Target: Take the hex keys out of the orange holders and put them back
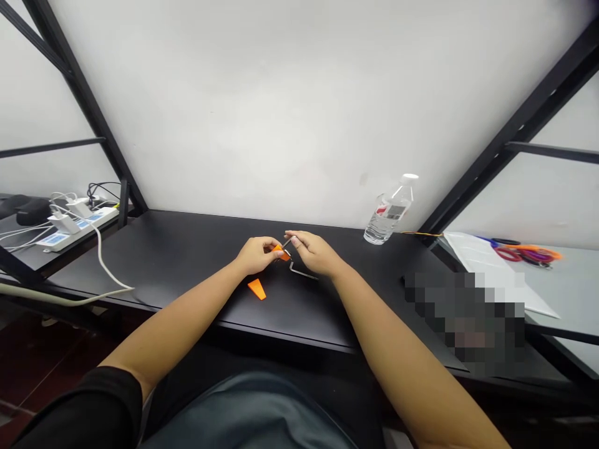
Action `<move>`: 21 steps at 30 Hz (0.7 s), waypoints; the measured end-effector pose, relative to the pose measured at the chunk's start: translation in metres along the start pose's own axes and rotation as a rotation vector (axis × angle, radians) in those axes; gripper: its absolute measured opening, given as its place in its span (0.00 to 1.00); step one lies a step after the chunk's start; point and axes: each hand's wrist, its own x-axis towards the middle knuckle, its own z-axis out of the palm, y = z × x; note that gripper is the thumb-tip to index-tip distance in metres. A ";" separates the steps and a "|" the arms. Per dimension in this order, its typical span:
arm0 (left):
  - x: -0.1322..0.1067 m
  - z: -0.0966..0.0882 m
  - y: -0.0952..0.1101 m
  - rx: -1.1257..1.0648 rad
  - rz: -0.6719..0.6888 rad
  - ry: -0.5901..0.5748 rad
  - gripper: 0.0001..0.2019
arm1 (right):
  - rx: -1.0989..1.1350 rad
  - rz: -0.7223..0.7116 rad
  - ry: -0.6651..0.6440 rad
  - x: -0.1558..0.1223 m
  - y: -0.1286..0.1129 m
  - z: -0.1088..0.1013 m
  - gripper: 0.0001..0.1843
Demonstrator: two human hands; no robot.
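My left hand [257, 254] is closed, thumb and fingers pinching a small orange piece [279, 251] with a dark metallic part at its right edge. My right hand [316, 251] is closed around a thin metal rod [288, 242] that slants down toward the orange piece; its full shape is hidden by the fingers. On the black table just under the right hand lies an L-shaped hex key [303, 272]. A flat orange wedge-shaped piece [257, 289] rests on the tabletop below my left hand.
A clear water bottle [386, 215] stands by the wall at the back right of the black table [187, 240]. To the left lies a power strip [82, 229] with plugs and white cables. A pixelated patch covers something at right, near white sheets [496, 262] and colourful cords [526, 254].
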 end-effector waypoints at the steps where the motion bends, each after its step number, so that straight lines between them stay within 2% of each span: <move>1: 0.000 0.001 -0.001 -0.013 -0.003 0.009 0.12 | -0.026 -0.010 -0.018 0.000 -0.002 0.001 0.24; 4: 0.001 0.003 0.000 -0.093 -0.006 0.027 0.11 | -0.074 -0.057 -0.097 -0.003 -0.008 0.007 0.29; 7: 0.001 0.004 0.003 -0.145 0.010 0.023 0.11 | -0.119 -0.101 -0.173 -0.004 -0.013 0.010 0.39; 9: 0.001 0.004 0.004 -0.133 0.008 0.035 0.11 | -0.143 -0.094 -0.165 -0.004 -0.012 0.005 0.42; 10: 0.001 0.004 0.004 -0.126 0.001 0.048 0.11 | -0.154 -0.072 -0.148 -0.004 -0.011 0.000 0.41; 12: 0.000 0.004 0.003 -0.132 -0.018 0.079 0.12 | -0.190 0.006 -0.144 -0.005 -0.007 -0.012 0.33; 15: 0.000 0.004 0.001 -0.161 -0.033 0.102 0.13 | -0.256 0.152 -0.317 -0.007 -0.004 -0.026 0.18; 18: 0.000 0.004 0.001 -0.159 -0.021 0.089 0.13 | -0.336 0.234 -0.492 -0.008 -0.011 -0.023 0.08; 21: 0.000 0.003 0.002 -0.117 0.006 0.058 0.14 | -0.485 0.261 -0.531 -0.005 -0.024 -0.008 0.04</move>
